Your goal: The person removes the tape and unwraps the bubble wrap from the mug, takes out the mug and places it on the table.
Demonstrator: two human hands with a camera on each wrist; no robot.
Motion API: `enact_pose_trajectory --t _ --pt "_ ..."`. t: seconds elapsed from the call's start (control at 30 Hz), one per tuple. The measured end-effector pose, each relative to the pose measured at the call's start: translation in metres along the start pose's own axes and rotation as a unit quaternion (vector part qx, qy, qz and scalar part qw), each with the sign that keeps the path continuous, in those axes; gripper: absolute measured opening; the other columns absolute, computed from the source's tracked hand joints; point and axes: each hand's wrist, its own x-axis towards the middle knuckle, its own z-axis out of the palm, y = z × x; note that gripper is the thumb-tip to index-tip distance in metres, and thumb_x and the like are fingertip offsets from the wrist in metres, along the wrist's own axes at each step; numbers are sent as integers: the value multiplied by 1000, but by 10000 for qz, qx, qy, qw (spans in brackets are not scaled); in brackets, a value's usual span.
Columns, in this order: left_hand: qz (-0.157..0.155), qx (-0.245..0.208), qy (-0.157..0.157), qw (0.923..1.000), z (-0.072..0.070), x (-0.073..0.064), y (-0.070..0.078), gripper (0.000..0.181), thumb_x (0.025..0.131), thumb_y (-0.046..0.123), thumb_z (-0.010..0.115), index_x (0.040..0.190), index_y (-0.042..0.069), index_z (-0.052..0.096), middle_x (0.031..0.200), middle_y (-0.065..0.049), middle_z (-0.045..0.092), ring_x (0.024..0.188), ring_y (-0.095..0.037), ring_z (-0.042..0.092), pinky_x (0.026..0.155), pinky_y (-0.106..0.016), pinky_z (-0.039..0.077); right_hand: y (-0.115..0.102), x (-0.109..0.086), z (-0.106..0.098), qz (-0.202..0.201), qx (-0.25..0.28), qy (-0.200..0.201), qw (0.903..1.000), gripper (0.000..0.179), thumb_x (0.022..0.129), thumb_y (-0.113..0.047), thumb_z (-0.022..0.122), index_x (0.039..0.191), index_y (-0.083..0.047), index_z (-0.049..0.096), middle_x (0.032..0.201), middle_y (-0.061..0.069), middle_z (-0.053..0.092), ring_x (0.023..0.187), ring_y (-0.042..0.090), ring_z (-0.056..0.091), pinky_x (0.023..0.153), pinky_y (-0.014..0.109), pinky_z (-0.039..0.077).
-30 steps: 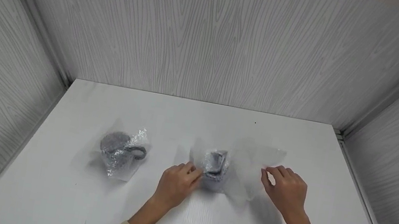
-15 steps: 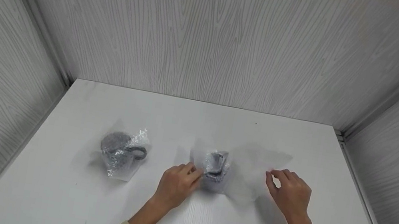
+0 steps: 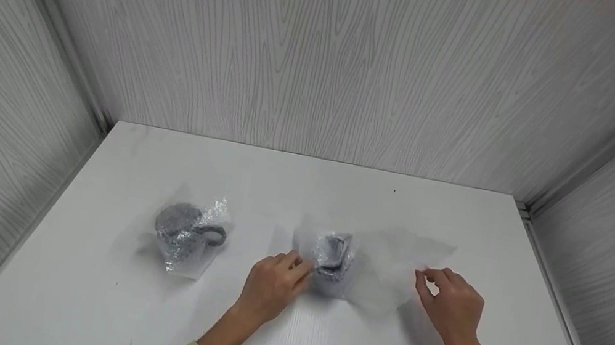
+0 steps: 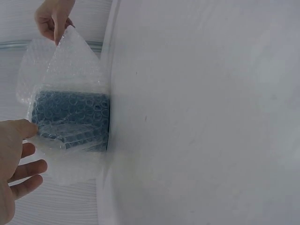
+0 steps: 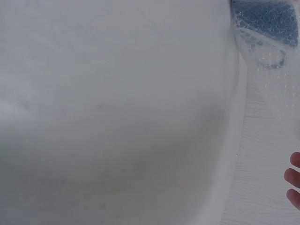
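A dark blue mug (image 4: 70,108), partly wrapped in a clear sheet of bubble wrap (image 3: 392,262), rests on the white table (image 3: 279,342). Its ring handle (image 5: 284,60) shows through the plastic in the right wrist view. My left hand (image 3: 270,284) is at the mug's left side, pinching the wrap against it; the other fingers hang loosely curled in the left wrist view, the exact contact partly hidden. Out to the right, my right hand (image 3: 453,304) pinches the loose edge of the sheet between thumb and forefinger, holding it stretched away from the mug.
Further left lies another bubble-wrapped object (image 3: 188,234), dark grey-blue with a ring handle, like a mug. Grey wood-grain panels (image 3: 327,57) close in the table at the back and on both sides.
My right hand has moved right and slightly towards me, drawing the bubble wrap sheet out flatter. The left hand and the mug have stayed in place.
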Motion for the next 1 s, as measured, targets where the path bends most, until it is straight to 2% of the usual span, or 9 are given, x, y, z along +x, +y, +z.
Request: enact_pose_trajectory --t 0.67,1.0 --pt "-79 -89 -31 9999 -1 0 1 16 88 25 86 100 16 81 86 0 71 70 -12 68 59 -27 55 7 -13 3 901 -38 -677 9936 16 81 -16 89 83 -4 81 74 10 77 58 23 70 47 34 49" --pt "-64 -111 2 9999 0 1 1 16 88 24 86 101 16 81 87 1 72 70 -12 69 59 -27 55 8 -20 3 1107 -82 -857 9901 17 83 -19 89 83 -4 81 74 9 77 59 23 70 47 31 47"
